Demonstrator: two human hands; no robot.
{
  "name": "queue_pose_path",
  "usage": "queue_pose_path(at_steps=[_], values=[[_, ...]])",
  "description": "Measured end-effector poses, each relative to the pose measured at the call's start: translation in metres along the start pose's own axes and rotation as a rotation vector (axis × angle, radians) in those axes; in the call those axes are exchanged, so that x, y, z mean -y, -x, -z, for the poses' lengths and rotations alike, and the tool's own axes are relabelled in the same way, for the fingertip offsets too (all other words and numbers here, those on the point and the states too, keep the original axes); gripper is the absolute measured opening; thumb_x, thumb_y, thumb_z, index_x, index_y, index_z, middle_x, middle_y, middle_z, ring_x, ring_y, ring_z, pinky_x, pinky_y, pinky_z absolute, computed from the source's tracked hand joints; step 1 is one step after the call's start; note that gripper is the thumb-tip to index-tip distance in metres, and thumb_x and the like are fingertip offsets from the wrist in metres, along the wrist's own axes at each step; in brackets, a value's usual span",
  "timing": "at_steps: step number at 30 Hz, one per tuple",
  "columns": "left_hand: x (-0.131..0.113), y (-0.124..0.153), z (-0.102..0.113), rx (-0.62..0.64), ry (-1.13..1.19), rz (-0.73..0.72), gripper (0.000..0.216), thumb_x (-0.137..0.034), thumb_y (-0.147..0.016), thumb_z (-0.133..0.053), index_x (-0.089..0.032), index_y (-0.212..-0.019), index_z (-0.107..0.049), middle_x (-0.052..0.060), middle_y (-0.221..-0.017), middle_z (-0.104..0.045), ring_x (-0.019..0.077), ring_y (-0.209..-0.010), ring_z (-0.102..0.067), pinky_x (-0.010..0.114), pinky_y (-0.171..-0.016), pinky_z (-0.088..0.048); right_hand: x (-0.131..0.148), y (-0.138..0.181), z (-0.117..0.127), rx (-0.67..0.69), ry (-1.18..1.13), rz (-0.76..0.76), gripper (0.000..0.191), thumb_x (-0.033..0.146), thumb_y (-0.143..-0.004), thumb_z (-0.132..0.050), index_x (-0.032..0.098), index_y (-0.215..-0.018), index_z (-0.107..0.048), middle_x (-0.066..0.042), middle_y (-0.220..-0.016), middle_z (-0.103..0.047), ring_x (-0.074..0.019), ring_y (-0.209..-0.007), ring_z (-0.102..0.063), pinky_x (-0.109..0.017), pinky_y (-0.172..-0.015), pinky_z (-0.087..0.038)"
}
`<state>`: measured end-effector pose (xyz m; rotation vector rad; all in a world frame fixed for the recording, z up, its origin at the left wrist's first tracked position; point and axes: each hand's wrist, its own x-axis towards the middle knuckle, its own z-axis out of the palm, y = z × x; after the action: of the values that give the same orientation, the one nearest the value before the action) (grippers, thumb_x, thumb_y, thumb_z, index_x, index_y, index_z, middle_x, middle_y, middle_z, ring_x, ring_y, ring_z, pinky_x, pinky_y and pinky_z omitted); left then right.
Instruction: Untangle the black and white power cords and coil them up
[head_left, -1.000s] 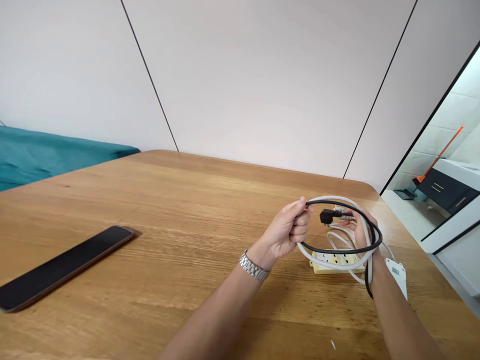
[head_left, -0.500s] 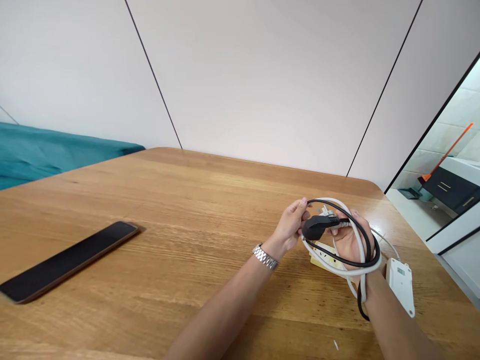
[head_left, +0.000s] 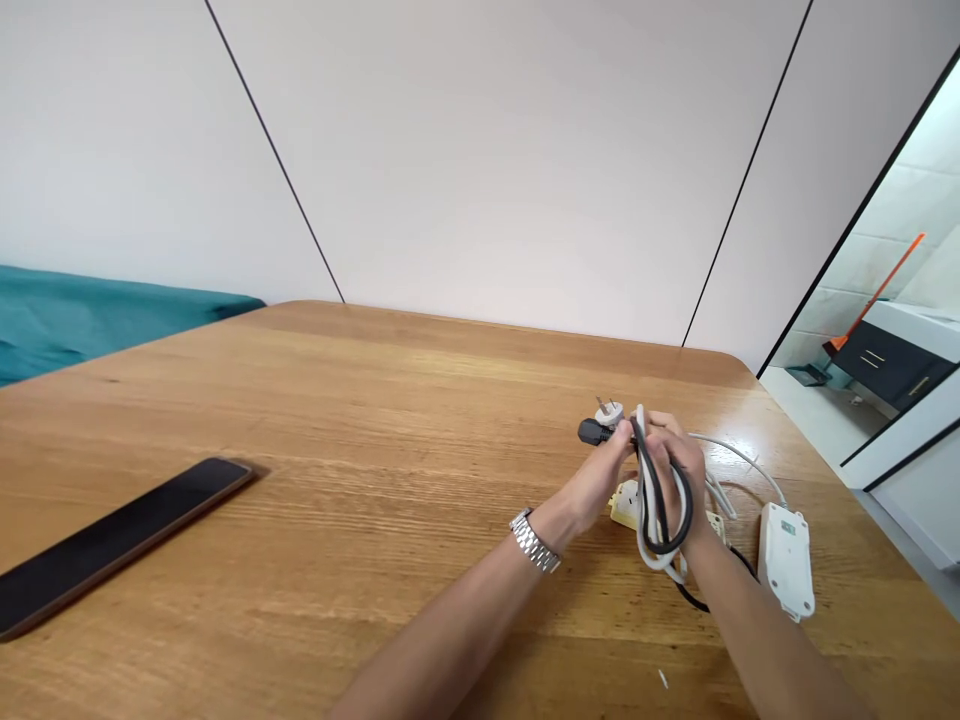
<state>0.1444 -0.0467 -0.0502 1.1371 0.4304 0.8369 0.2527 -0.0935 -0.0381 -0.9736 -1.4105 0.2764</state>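
A black cable and a white cable (head_left: 651, 500) are bunched together in a narrow coil above the right part of the wooden table (head_left: 420, 430). My right hand (head_left: 679, 455) is closed round the coil from the right. From the left, my left hand (head_left: 604, 475) grips the cables near their plug ends, a metal watch on its wrist. A black plug (head_left: 594, 432) and a white plug (head_left: 609, 412) with bare prongs stick out past the left fingers. Partly hidden below the hands lies a pale yellow power strip (head_left: 624, 503).
Right of my right forearm lies a white box-like unit (head_left: 786, 560) with a cord. A long dark flat object (head_left: 124, 540) lies at the table's left. The white wall (head_left: 510, 170) stands behind the table, with teal cloth (head_left: 112, 320) at left and an orange-handled broom (head_left: 877, 290) through the doorway.
The wide loop of cables has been drawn into a tighter bundle. Both hands have come closer together, and the plugs now point up and left. The view has shifted slightly.
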Motion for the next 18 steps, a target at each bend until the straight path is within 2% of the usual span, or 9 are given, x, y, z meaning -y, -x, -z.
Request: queue_pose_path(at_steps=[4, 7, 9, 14, 16, 18], values=[[-0.005, -0.007, 0.005, -0.346, 0.052, -0.079, 0.057, -0.064, -0.08, -0.061, -0.023, -0.119, -0.068, 0.009, -0.136, -0.058, 0.0289, -0.133, -0.046, 0.04, -0.11, -0.038, -0.002, -0.003, -0.001, 0.259, 0.056, -0.016, 0.037, 0.048, -0.092, -0.054, 0.021, -0.108, -0.074, -0.007, -0.099, -0.072, -0.0239, -0.092, -0.066, -0.036, -0.089, -0.049], [-0.011, -0.009, 0.014, -0.463, -0.027, -0.138, 0.049, -0.054, -0.075, -0.07, -0.017, -0.106, -0.073, 0.011, -0.124, -0.066, 0.0294, -0.126, -0.052, 0.038, -0.104, -0.042, -0.004, -0.009, 0.005, 0.512, 0.06, -0.104, 0.043, 0.05, -0.089, -0.059, 0.021, -0.118, -0.069, -0.004, -0.092, -0.072, -0.023, -0.089, -0.066, -0.034, -0.088, -0.049], [-0.013, -0.01, 0.019, -0.507, -0.068, -0.203, 0.044, -0.048, -0.072, -0.073, -0.016, -0.102, -0.074, 0.011, -0.117, -0.069, 0.0281, -0.12, -0.056, 0.037, -0.102, -0.043, -0.002, -0.015, 0.012, 0.627, 0.097, -0.157, 0.044, 0.051, -0.088, -0.059, 0.021, -0.119, -0.067, -0.003, -0.094, -0.072, -0.0227, -0.092, -0.064, -0.034, -0.09, -0.048], [-0.014, -0.014, 0.02, -0.509, -0.123, -0.317, 0.033, -0.04, -0.068, -0.075, -0.016, -0.09, -0.073, 0.009, -0.103, -0.072, 0.0251, -0.105, -0.062, 0.037, -0.097, -0.046, 0.013, -0.026, 0.036, 0.772, 0.284, -0.342, 0.038, 0.048, -0.088, -0.059, 0.02, -0.11, -0.07, -0.001, -0.088, -0.071, -0.0203, -0.081, -0.063, -0.031, -0.075, -0.05], [-0.015, -0.014, 0.02, -0.502, -0.139, -0.34, 0.028, -0.038, -0.07, -0.073, -0.015, -0.085, -0.072, 0.01, -0.099, -0.072, 0.0247, -0.102, -0.063, 0.037, -0.094, -0.047, 0.02, -0.028, 0.049, 0.813, 0.332, -0.329, 0.036, 0.043, -0.086, -0.062, 0.022, -0.114, -0.069, -0.003, -0.097, -0.073, -0.0217, -0.088, -0.065, -0.033, -0.082, -0.051], [-0.016, -0.015, 0.022, -0.519, -0.15, -0.334, 0.024, -0.037, -0.071, -0.07, -0.015, -0.082, -0.07, 0.01, -0.095, -0.073, 0.0249, -0.099, -0.064, 0.036, -0.092, -0.048, 0.023, -0.029, 0.064, 0.797, 0.348, -0.333, 0.042, 0.043, -0.083, -0.065, 0.024, -0.12, -0.067, -0.006, -0.112, -0.072, -0.0238, -0.101, -0.066, -0.036, -0.09, -0.051]])
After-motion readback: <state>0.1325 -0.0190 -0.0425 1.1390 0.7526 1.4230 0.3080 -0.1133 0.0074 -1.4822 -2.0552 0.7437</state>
